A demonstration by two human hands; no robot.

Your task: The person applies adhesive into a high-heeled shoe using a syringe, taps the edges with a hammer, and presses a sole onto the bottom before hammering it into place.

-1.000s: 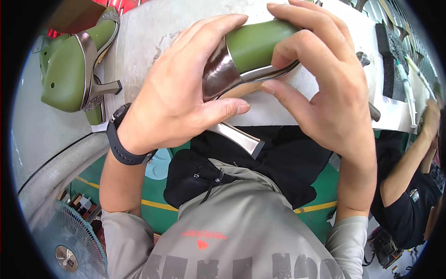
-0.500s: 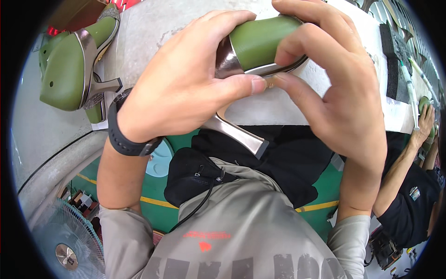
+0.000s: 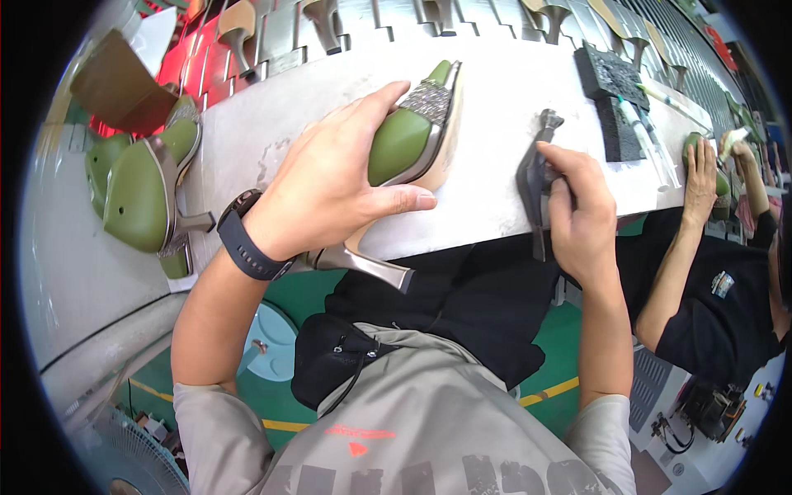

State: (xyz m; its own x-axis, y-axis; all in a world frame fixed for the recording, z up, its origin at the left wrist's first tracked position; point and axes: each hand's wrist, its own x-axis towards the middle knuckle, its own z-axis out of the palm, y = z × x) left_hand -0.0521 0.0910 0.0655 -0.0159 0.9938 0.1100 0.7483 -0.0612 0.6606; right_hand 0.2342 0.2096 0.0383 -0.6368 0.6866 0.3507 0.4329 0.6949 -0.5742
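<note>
My left hand [image 3: 330, 177] is closed round a green high-heeled shoe [image 3: 402, 148] with a glittery band, its sole side turned to the right. The shoe's metallic heel [image 3: 363, 262] juts out below my palm, over the table's near edge. To the right, my right hand [image 3: 584, 210] has its fingers curled on dark metal pincers [image 3: 532, 177] at the tabletop. Part of the pincers is hidden behind my fingers. More green heeled shoes [image 3: 139, 198] lie together at the left.
The white work table [image 3: 487, 91] has slatted metal racks behind it, with several loose heels [image 3: 322, 21]. A black foam block [image 3: 610, 74] and white-and-green pen-like tubes [image 3: 639, 132] lie at the right. A co-worker's hand [image 3: 701, 177] holds a green shoe there. A fan [image 3: 136, 450] stands lower left.
My right hand has left the shoe, moved right and closed on the pincers. My left hand still holds the shoe, now turned more upright and slightly to the left. The view takes in more of the table.
</note>
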